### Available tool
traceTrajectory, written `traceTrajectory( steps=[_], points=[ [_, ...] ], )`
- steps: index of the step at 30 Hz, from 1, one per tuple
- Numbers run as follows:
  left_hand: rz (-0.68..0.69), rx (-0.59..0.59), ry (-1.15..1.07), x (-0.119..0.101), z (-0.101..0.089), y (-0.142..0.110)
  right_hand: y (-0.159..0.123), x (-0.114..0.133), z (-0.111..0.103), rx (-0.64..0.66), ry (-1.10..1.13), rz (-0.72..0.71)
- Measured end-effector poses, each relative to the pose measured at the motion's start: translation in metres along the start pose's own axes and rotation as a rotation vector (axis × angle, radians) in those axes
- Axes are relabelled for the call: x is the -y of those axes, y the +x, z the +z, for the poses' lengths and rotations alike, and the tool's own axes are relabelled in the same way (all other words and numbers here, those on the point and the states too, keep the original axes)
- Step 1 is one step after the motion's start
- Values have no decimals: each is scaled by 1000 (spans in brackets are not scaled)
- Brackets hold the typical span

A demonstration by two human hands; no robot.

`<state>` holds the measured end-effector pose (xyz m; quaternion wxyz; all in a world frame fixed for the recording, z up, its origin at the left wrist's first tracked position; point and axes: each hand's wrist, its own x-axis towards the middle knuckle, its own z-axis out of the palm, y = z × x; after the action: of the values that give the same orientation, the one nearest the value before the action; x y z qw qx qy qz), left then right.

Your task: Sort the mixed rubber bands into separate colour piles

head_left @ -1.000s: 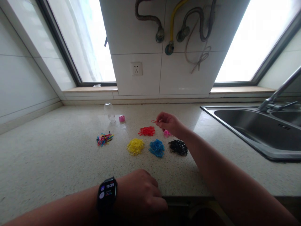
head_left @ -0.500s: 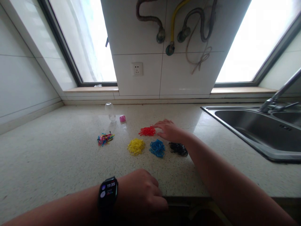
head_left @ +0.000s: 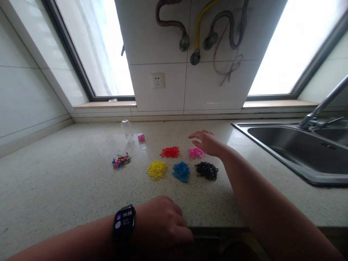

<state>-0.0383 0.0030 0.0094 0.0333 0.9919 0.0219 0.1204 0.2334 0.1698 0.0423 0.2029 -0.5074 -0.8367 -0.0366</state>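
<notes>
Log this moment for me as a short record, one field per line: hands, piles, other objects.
Right hand: open, over the pink pile of thin bands, no band visible in it
Left hand: curled at the front edge of the speckled pale counter, palm hidden
Other single-colour piles: red bands, yellow bands, blue bands, black bands
Mixed pile: multicoloured bands, left of the yellow
Behind: clear rounded container, small pink object
Far right: stainless-steel sink
</notes>
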Motion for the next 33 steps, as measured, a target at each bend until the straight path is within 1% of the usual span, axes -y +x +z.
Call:
traceTrajectory(
  steps=[2,4,6,8,11,17,20,22,25,28,31,33],
  points=[
    [-7,0,-4,0,0,0,0,-23,2,-43,-5,49],
    [-11,1,-10,-1,0,0,-2,-45,8,-58,8,100],
    [-9,2,-18,-1,-1,0,-6,-62,15,-43,37,169],
    [-8,4,-28,-1,-2,0,-9,-73,23,-3,72,239],
    [1,1,-26,-1,-1,-2,-12,-78,30,23,120,288],
    [28,-51,-57,2,3,-6,-11,-78,33,16,173,286],
    [4,-61,-135,3,1,-6,-10,-81,34,23,163,278],
    [-23,-48,-238,3,-4,-6,-9,-84,36,28,149,252],
    [-90,-20,-390,5,-20,-6,-7,-89,38,28,132,222],
    [-212,-1,-483,14,-39,-9,-6,-93,41,22,133,218],
    [-377,5,-617,33,-54,-19,-5,-95,42,19,136,214],
    [-515,-49,-670,50,-60,-30,-4,-94,41,22,135,222]
  ],
)
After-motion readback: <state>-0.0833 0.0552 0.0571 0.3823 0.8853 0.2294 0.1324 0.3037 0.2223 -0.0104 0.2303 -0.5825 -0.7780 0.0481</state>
